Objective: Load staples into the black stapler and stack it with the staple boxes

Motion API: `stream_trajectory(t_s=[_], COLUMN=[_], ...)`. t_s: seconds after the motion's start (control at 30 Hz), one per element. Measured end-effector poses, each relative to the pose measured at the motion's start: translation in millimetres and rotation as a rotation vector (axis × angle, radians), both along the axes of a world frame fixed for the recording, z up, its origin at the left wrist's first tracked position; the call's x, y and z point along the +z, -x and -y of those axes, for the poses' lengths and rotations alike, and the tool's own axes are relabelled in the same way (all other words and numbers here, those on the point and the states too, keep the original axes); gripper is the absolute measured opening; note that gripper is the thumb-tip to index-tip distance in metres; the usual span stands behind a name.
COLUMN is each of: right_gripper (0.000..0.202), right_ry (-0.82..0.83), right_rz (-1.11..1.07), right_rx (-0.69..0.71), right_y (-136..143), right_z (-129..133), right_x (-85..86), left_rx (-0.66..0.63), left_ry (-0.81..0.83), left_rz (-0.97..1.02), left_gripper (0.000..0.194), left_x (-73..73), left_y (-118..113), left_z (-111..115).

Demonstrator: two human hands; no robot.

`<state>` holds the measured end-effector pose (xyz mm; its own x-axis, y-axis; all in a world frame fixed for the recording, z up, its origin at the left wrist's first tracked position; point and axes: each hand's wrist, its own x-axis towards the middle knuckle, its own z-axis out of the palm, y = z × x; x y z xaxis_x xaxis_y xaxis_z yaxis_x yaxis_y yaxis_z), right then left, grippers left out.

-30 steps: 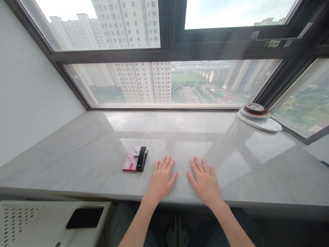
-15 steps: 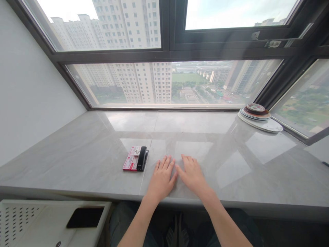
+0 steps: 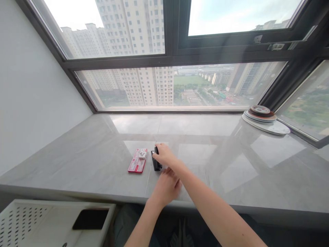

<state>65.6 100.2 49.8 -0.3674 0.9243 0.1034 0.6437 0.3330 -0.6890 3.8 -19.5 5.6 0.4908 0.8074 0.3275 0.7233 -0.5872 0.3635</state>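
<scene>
A black stapler-like tool [image 3: 156,164] stands on the grey stone counter, with the fingers of my right hand [image 3: 165,155] wrapped round its upper part. My right forearm crosses over in front of my left hand [image 3: 167,187], which rests near the counter's front edge with its fingers bent and partly hidden beneath the right wrist. Whether the left hand holds anything cannot be made out. Left of the black tool lie flat red-and-white boxes [image 3: 136,165], with a smaller white box [image 3: 142,153] on top at their upper right.
A stack of round plates or mats [image 3: 266,125] sits at the counter's back right corner by the window. Below the counter at the left is a white perforated surface [image 3: 46,223] with a black phone-like object [image 3: 90,219] on it.
My right hand has moved left and taken hold of the black tool, which is now off the boxes and to their right. My left hand has curled its fingers and shifted slightly.
</scene>
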Motion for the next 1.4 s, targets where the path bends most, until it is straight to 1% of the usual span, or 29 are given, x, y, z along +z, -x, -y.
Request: stream_trajectory(t_s=[0.1,0.17,0.23,0.3,0.4,0.47,0.53,0.6,0.63,0.7,0.77,0.83,0.87,0.93,1.0,1.03,1.07,1.13,1.2,1.23,1.27,1.33,1.37,1.4], right_gripper=[0.054,0.062,0.069,0.071,0.065,0.056,0.045,0.038,0.035,0.030,0.030,0.038,0.043,0.049,0.048,0.045,0.041,0.034,0.032,0.034,0.036,0.040,0.041,0.041], right_ry=[-0.016,-0.024,-0.039,-0.061,-0.075,-0.086,-0.113,-0.144,-0.152,-0.161,-0.162,-0.170,-0.170,-0.129,-0.021,0.048,0.110,0.194,0.209,0.198,0.191,0.221,0.265,0.318], right_rz=[0.027,0.041,0.048,0.040,-0.029,-0.078,-0.084,-0.078,-0.112,-0.263,-0.441,-0.549,-0.622,-0.882,-1.168,-1.267,-1.318,-1.370,-1.405,-1.405,-1.387,-1.285,-1.208,-1.121], right_rx=[0.011,0.014,0.028,0.060,0.094,0.059,-0.029,-0.147,-0.203,-0.284,-0.322,-0.367,-0.415,-0.552,-0.673,-0.700,-0.698,-0.662,-0.650,-0.664,-0.683,-0.684,-0.658,-0.623], right_y=[-57.1,-92.6,-120.1,-137.4,-145.0,-139.8,-128.5,-114.7,-108.3,-100.0,-101.0,-112.4,-121.4,-142.8,-164.7,-174.5,-183.1,-196.2,-204.8,-207.8,-210.3,-213.7,-214.6,-214.6], right_z=[0.2,7.0,17.5,29.0,43.5,49.8,53.8,55.8,56.1,55.2,52.0,47.0,44.4,40.9,42.4,45.8,51.1,67.1,88.5,100.3,112.2,134.1,143.1,150.4], right_x=[4.5,8.3,11.6,13.3,11.0,5.8,-1.0,-7.1,-9.0,-9.8,-7.6,-6.0,-6.6,-11.8,-21.6,-27.3,-32.9,-42.1,-47.4,-48.6,-49.1,-48.9,-48.5,-48.1], left_rx=[-0.048,-0.067,-0.044,0.024,0.136,0.140,0.110,0.099,0.105,0.132,0.168,0.203,0.217,0.236,0.242,0.242,0.241,0.245,0.314,0.390,0.494,0.725,0.811,0.856], left_ry=[0.044,0.093,0.119,0.100,0.024,-0.004,-0.008,-0.003,-0.001,0.000,-0.002,-0.008,-0.012,-0.018,-0.015,-0.010,-0.005,0.000,-0.037,-0.074,-0.114,-0.170,-0.169,-0.155], left_rz=[0.076,0.119,0.140,0.151,0.116,0.050,-0.023,-0.064,-0.071,-0.070,-0.064,-0.058,-0.055,-0.048,-0.046,-0.043,-0.036,0.000,0.064,0.093,0.109,0.085,0.045,-0.001], left_gripper=[0.018,0.012,0.012,0.015,0.031,0.045,0.052,0.054,0.054,0.054,0.054,0.053,0.054,0.055,0.057,0.058,0.058,0.056,0.049,0.045,0.044,0.048,0.052,0.055], left_x=[17.5,24.6,27.6,27.0,21.1,15.2,9.4,5.2,3.8,2.4,1.3,-0.6,-1.9,-4.7,-6.7,-6.9,-6.5,-3.9,-0.1,1.7,2.9,3.4,2.6,1.4], left_y=[-1.7,-2.6,-3.6,-5.1,-8.0,-10.0,-11.8,-13.3,-13.9,-14.9,-15.7,-16.3,-16.6,-17.1,-17.9,-18.1,-18.1,-15.7,-7.7,-0.8,8.2,31.1,43.8,56.3], left_z=[6.1,8.0,7.9,6.2,1.6,-1.9,-5.0,-7.6,-8.5,-9.8,-10.6,-11.1,-11.4,-12.1,-12.8,-13.0,-13.1,-12.8,-11.4,-10.1,-8.3,-2.9,0.8,4.8])
